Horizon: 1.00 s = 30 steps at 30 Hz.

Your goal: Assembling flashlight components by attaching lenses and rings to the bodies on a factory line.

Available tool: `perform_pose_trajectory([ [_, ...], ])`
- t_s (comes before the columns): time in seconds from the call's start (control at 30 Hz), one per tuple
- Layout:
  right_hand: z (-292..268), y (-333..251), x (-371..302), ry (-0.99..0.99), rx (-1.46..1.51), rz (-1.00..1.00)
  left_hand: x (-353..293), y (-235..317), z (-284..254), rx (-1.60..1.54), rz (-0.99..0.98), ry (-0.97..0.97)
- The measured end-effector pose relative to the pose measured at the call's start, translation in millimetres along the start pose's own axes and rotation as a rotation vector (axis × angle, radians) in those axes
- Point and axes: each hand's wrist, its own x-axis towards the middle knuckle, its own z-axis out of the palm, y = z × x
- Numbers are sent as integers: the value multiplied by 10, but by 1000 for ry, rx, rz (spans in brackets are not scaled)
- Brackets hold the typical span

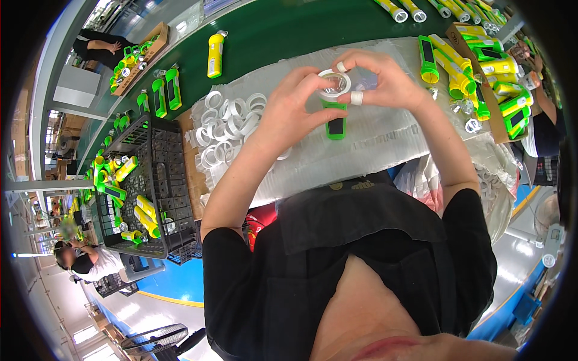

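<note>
Gripping a white ring point(333, 96) between them, both hands meet just above the middle of the frame: the left hand point(299, 99) curls its fingers and thumb around one side, and the right hand point(383, 81), with white tape on a finger and thumb, pinches the other. The ring sits around the clear head of a green torch point(336, 128), whose body shows just below, over the pale padding point(373, 147). This piece looks partway done; I cannot tell whether the ring is fully seated. Much seems left: a pile of loose rings point(233, 124) lies left of the padding, and several yellow-green torches point(456, 60) at the right show bare green rims, with clear lenses point(473, 125) near them. At the upper right edge, a row of torches point(392, 9) with pale-rimmed heads appears further along. One yellow torch point(215, 55) lies apart, upper left of centre.
</note>
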Motion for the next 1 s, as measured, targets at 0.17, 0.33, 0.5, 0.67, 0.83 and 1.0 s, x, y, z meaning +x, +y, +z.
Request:
perform_pose_trajectory([
  [0.17, -329, -291, 374, -355, -230, 26, 49, 7, 211, -77, -140, -41],
  [0.33, -393, -318, 502, -603, -282, 155, 61, 24, 274, -133, -127, -12],
  [0.5, -227, -419, 447, -545, -452, 370, 43, -11, 330, -28, -66, 55],
  [0.67, -151, -503, 472, -462, -703, 666, 71, -60, 367, -97, -104, 90],
  [0.83, -151, -258, 270, -285, -320, 183, 88, -38, 382, -59, -36, 108],
  [1.0, -164, -434, 165, -161, -383, 175, 22, -149, 368, -356, -17, 68],
])
